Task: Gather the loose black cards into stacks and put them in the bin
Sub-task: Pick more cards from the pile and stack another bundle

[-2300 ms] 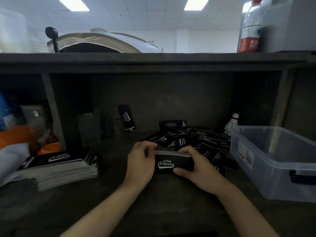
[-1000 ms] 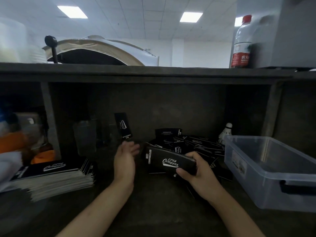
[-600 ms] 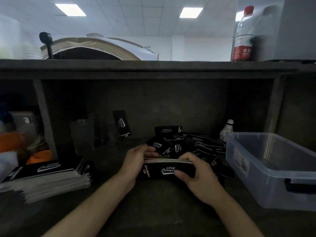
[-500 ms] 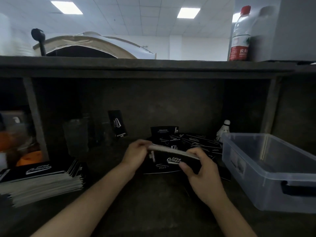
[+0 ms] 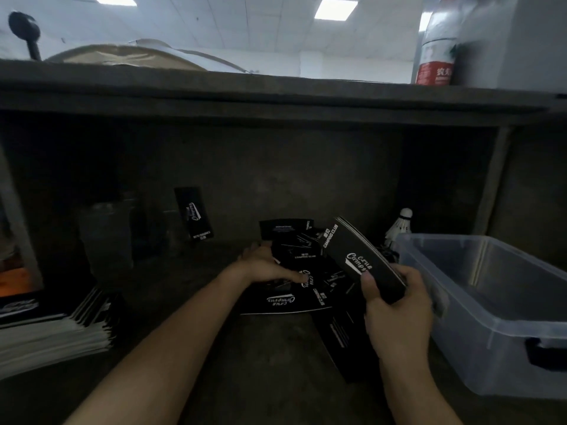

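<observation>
Cards reading "CAMPING CLUB": a stack (image 5: 363,263) gripped by right hand (image 5: 397,314), left hand (image 5: 267,266) pressing loose cards (image 5: 285,302).

A dark, rough-surfaced shelf unit (image 5: 276,167) filled most of the view, its thick top board (image 5: 245,90) running across from left to right. Below it a deep recess had a dull grey back wall, an upright divider (image 5: 21,222) at the left and another upright (image 5: 494,182) at the right. The lower surface (image 5: 270,363) was the same dim, mottled grey. Above the top board a white tiled ceiling (image 5: 230,19) showed, with two rectangular light panels (image 5: 336,9) glowing, and a pale white wall (image 5: 352,64) stood far behind. Light fell mainly from above, leaving the recess in shadow.
</observation>
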`<state>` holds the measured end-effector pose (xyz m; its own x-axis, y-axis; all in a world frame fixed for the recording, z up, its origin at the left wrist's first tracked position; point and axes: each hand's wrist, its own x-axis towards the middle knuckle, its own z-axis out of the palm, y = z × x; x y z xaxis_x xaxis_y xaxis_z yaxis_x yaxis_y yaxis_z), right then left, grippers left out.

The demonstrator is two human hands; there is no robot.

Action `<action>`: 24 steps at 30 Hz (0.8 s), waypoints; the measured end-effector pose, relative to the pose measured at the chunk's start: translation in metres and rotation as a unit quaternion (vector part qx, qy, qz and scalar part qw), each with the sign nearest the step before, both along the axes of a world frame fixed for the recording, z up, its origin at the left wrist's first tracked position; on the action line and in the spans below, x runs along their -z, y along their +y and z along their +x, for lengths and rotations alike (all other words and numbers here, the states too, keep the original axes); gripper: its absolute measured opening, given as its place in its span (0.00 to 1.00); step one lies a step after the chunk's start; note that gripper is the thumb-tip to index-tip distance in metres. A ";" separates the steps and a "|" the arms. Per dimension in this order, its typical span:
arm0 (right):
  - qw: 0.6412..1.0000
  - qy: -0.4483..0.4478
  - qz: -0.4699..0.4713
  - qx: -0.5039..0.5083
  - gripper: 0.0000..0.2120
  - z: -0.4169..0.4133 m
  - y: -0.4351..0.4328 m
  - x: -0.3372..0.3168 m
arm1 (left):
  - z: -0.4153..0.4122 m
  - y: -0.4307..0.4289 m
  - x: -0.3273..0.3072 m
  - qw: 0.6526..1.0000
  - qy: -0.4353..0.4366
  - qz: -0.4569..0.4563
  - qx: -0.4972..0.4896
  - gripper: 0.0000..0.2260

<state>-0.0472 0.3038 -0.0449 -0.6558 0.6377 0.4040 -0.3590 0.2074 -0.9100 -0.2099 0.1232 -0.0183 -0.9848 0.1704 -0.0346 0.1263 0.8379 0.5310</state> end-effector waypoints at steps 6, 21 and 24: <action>0.997 -0.052 0.010 -0.047 0.09 -0.001 -0.001 0.003 | 0.013 -0.007 -0.013 0.997 -0.002 -0.057 -0.045 0.62; 0.977 -0.147 0.112 -0.110 0.10 -0.003 -0.007 0.003 | 0.042 -0.018 -0.021 0.996 -0.084 -0.025 0.031 0.24; 0.976 -0.151 0.107 -0.113 0.10 -0.003 -0.006 0.002 | 0.043 -0.015 -0.021 0.997 -0.077 -0.004 0.029 0.15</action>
